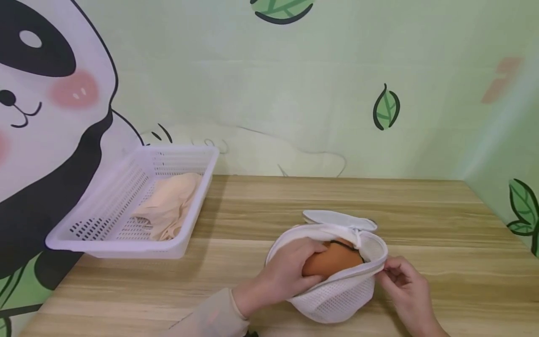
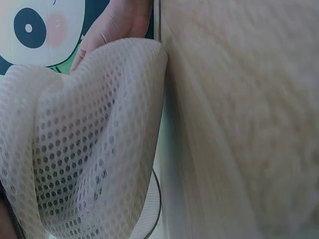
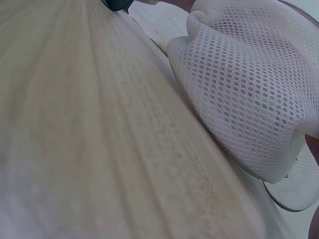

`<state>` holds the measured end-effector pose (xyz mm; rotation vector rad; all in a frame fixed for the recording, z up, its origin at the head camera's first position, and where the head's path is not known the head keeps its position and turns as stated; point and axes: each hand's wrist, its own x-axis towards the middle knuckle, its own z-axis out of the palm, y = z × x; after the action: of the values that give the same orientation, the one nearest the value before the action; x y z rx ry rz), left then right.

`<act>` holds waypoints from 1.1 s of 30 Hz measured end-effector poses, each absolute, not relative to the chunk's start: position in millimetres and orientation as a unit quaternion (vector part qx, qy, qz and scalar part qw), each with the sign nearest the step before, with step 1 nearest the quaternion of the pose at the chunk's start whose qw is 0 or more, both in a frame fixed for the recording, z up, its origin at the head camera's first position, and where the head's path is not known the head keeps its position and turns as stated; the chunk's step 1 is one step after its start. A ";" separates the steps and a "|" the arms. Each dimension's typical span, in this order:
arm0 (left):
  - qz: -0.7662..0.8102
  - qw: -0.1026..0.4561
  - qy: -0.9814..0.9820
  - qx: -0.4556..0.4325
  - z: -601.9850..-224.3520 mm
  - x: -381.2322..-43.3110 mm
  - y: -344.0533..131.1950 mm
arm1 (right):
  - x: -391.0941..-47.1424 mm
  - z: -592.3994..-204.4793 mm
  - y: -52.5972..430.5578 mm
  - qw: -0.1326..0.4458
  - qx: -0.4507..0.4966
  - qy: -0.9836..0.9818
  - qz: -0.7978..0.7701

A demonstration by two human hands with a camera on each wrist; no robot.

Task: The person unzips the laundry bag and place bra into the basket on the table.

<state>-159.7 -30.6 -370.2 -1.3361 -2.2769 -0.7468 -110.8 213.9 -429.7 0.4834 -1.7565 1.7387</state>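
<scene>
A white mesh laundry bag (image 1: 337,299) with a zip round its mouth stands on the table, its round lid (image 1: 337,219) folded back behind it. My left hand (image 1: 286,274) reaches into the mouth from the left and grips an orange-brown, rounded cloth item (image 1: 337,262) with black edging. Fingers and thumb lie on either side of that item; the fingertips are partly hidden. On the right, my right hand (image 1: 410,292) pinches the bag's rim between thumb and fingers. Both wrist views show the mesh wall close up, in the left wrist view as bag fabric (image 2: 94,139).
A white plastic basket (image 1: 139,248) with slotted walls is at the left of the table, with a crumpled beige cloth (image 1: 168,201) inside. The wooden table (image 1: 337,194) meets a pale green wall (image 1: 236,93) painted with a panda and leaves.
</scene>
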 end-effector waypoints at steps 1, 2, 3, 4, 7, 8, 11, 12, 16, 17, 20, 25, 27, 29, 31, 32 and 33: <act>-0.272 0.199 -0.813 -0.475 -370.1 -160.0 -31.0 | -111.0 -429.8 213.7 0.308 0.184 -0.661 0.659; -0.278 0.200 -0.813 -0.472 -370.1 -160.3 -31.3 | -111.2 -429.9 213.5 0.309 0.186 -0.657 0.662; -0.283 0.200 -0.813 -0.468 -370.1 -160.6 -31.5 | -111.4 -429.9 213.2 0.310 0.187 -0.653 0.665; -0.287 0.200 -0.814 -0.464 -369.9 -160.7 -31.4 | -111.3 -430.1 213.3 0.311 0.188 -0.649 0.669; -0.318 0.193 -0.812 -0.450 -370.1 -160.5 -30.9 | -111.1 -430.5 213.6 0.313 0.193 -0.638 0.676; -0.330 0.191 -0.810 -0.445 -370.0 -160.3 -30.6 | -111.1 -430.6 213.7 0.313 0.195 -0.634 0.680; -0.378 0.178 -0.801 -0.430 -370.3 -159.4 -29.9 | -110.8 -430.4 213.8 0.314 0.197 -0.628 0.684; -0.393 0.173 -0.797 -0.425 -370.4 -158.9 -29.8 | -110.7 -430.2 213.7 0.316 0.194 -0.629 0.683; -0.436 0.161 -0.784 -0.411 -371.7 -158.4 -29.6 | -110.3 -428.4 213.0 0.316 0.176 -0.637 0.681; -0.441 0.161 -0.783 -0.408 -372.1 -158.6 -29.7 | -110.3 -427.7 212.9 0.314 0.172 -0.638 0.682; -0.459 0.161 -0.783 -0.388 -373.2 -160.3 -30.0 | -110.5 -425.4 212.7 0.310 0.153 -0.651 0.675; -0.497 0.152 -0.780 -0.347 -375.5 -163.0 -30.4 | -110.8 -422.4 212.9 0.301 0.117 -0.698 0.640; -0.508 0.155 -0.775 -0.342 -375.6 -163.0 -30.3 | -111.1 -422.2 212.8 0.297 0.110 -0.705 0.634; -0.515 0.162 -0.770 -0.340 -376.4 -163.1 -30.2 | -111.3 -422.7 212.8 0.296 0.111 -0.700 0.640; -0.521 0.168 -0.766 -0.338 -375.8 -162.7 -30.1 | -111.5 -423.5 212.8 0.297 0.117 -0.692 0.648; -0.523 0.170 -0.765 -0.337 -375.7 -162.7 -30.1 | -111.6 -424.0 212.7 0.297 0.120 -0.689 0.651; -0.525 0.169 -0.764 -0.335 -375.6 -162.7 -30.0 | -111.5 -424.4 212.7 0.298 0.122 -0.686 0.653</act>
<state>-162.7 -30.0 -375.6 -0.9521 -2.1709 -1.4928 -111.5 212.7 -424.4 0.3239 -1.8220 1.7358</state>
